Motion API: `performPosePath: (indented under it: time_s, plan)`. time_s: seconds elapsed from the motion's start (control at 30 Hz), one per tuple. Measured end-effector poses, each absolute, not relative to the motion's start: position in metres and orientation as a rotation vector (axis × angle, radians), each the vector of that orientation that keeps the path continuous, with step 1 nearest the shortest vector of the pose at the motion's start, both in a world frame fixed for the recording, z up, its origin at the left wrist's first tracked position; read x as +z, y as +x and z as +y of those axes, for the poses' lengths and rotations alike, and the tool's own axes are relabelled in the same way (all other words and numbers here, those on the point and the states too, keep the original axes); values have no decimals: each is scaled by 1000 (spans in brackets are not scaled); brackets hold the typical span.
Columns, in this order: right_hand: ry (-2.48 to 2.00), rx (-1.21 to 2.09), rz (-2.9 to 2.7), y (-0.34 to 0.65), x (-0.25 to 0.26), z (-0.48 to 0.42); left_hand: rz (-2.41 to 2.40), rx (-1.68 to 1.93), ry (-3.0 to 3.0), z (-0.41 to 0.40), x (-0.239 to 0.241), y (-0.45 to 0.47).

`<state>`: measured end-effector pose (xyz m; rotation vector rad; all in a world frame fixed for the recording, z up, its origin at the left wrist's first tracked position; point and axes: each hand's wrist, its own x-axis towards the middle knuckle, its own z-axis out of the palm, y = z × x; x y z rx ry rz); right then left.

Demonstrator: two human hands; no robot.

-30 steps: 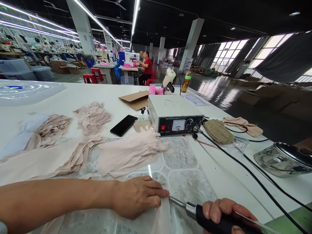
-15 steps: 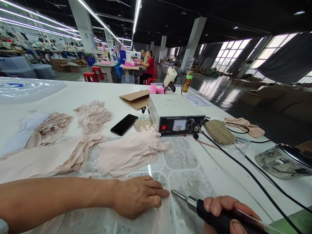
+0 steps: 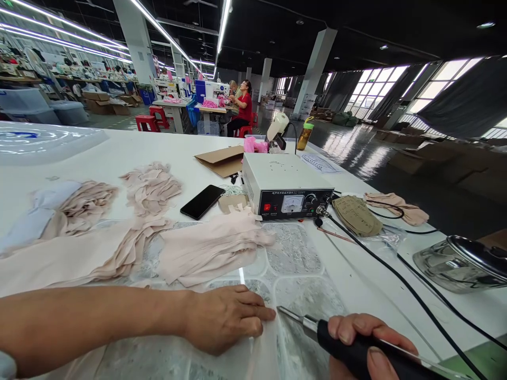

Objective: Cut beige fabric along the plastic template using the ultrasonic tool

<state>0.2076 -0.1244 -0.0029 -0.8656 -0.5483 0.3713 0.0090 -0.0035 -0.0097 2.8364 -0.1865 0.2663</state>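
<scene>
Cloth (image 3: 263,351): pale strip on the translucent mat (image 3: 304,295), under the left hand (image 3: 229,319), fingers pressed down; pinching or not, I can't tell.
Tool (image 3: 312,327): wrapped in the right hand (image 3: 370,327), tip just beside the left forefinger.
Progress: seemingly mid-strip; beige bundles (image 3: 209,245) beyond, done or waiting unclear.

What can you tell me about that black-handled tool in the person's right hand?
The tool has a thick black handle, plastic by its look, then a shiny metal collar and a slim, tapering metal tip. The right hand grips the handle. It slants across the lower right, its tip beside the left hand's fingertips; whether they touch is unclear. The picture's bottom edge cuts off its rear end.
</scene>
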Motion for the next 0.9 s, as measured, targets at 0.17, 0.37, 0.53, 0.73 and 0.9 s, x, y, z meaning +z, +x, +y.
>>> performPosePath:
  time_s: [0.17,0.37,0.53,0.73,0.9]
  plan:
    - [-848,388,-568,206,-2,-122,-173,237,2867,-4,-9,9]
    - [-862,364,-587,202,-2,-120,-172,245,2868,-4,-9,9]
    - [-849,360,-564,203,-3,-121,-171,240,2865,-4,-5,9]
    - [-815,409,-496,211,-6,-136,-208,216,2888,-2,-2,10]
    - [-782,506,-512,205,-11,-147,-229,235,2885,-1,4,12]
